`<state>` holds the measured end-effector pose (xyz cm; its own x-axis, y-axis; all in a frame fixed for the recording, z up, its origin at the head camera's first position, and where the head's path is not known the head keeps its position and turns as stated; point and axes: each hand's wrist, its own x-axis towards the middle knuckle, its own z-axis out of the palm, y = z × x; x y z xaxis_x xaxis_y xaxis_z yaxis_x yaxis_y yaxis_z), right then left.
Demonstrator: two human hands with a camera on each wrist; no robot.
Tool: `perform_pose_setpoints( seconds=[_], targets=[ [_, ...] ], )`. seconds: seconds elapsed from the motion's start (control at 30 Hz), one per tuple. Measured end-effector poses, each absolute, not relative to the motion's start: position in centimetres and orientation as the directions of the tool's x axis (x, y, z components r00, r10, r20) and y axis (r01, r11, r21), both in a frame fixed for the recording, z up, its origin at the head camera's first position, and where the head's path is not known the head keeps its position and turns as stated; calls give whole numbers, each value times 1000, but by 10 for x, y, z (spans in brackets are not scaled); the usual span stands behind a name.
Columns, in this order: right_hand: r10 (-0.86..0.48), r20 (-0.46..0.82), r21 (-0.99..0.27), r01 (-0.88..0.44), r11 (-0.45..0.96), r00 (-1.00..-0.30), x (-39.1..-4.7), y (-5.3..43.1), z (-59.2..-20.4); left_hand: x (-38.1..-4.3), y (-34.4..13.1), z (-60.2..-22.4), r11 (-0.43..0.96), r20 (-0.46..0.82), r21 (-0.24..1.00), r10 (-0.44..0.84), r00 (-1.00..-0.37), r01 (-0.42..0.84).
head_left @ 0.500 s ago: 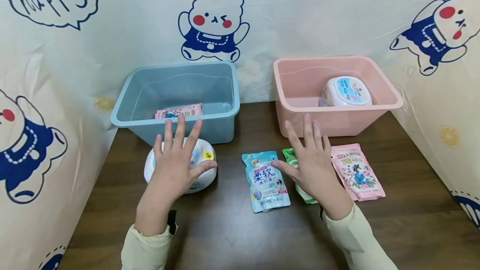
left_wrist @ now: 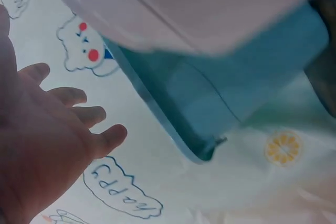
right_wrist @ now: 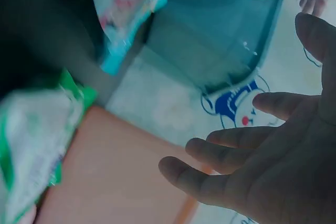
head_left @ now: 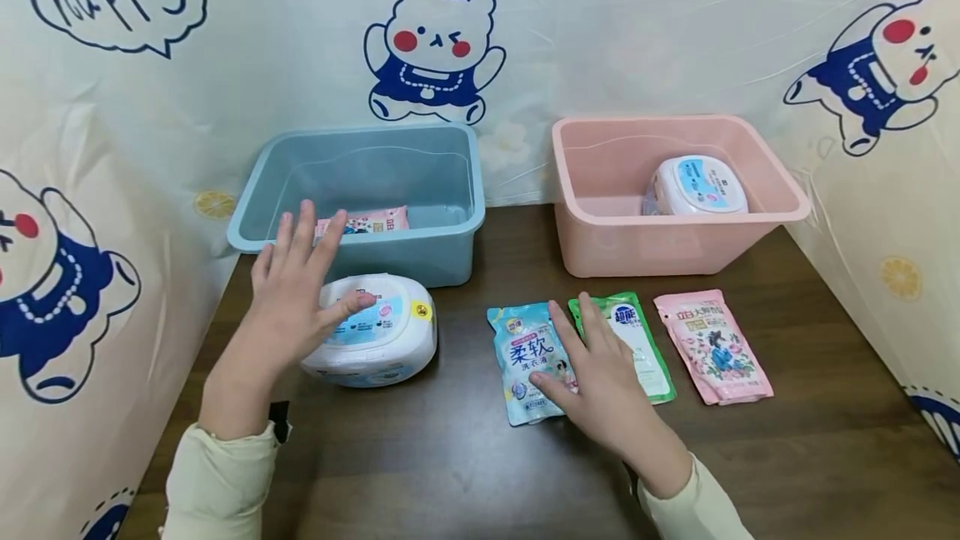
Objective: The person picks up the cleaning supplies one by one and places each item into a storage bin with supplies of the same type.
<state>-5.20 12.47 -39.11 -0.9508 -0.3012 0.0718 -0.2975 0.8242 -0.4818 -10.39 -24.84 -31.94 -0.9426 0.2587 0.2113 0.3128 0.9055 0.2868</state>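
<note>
My left hand [head_left: 288, 302], fingers spread, hovers over the left side of a white lidded wipes tub [head_left: 382, 361] with a blue label. In the left wrist view the tub [left_wrist: 210, 3] looms large and blurred, apart from the palm. My right hand [head_left: 603, 382] has its fingers extended above a blue laundry liquid pouch [head_left: 525, 357] and a green-and-white pouch [head_left: 648, 357], covering part of each. In the right wrist view nothing lies in that hand. A pink pouch [head_left: 716, 348] lies to its right on the table.
A blue bin [head_left: 442, 261] at the back left holds a pink packet [head_left: 375, 221]. At the back right, a pink bin [head_left: 637, 248] contains another white tub [head_left: 705, 186]. Behind both bins hangs a printed cloth [head_left: 525, 23]. Everything stands on a dark wooden table [head_left: 450, 473].
My left hand has shifted left, uncovering more of the tub. My right hand has moved down and slightly left, leaving more of the green pouch visible. The pouches and bins keep their places.
</note>
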Motion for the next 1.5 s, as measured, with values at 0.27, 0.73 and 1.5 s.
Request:
perform_pose_setpoints(
  seconds=[0.27,0.73,1.5],
  targets=[
    [-291,26,-515,-262,816,-956,-37,121,-414,-123,-273,-319,900,207,314,245,-947,301],
    [-259,-132,-436,-179,882,-957,-25,115,-429,-161,-317,-321,927,154,305,178,-972,218],
    [-143,-214,-693,47,719,-966,-45,124,-430,-189,-364,-324,868,-92,497,54,-994,1]
  ],
)
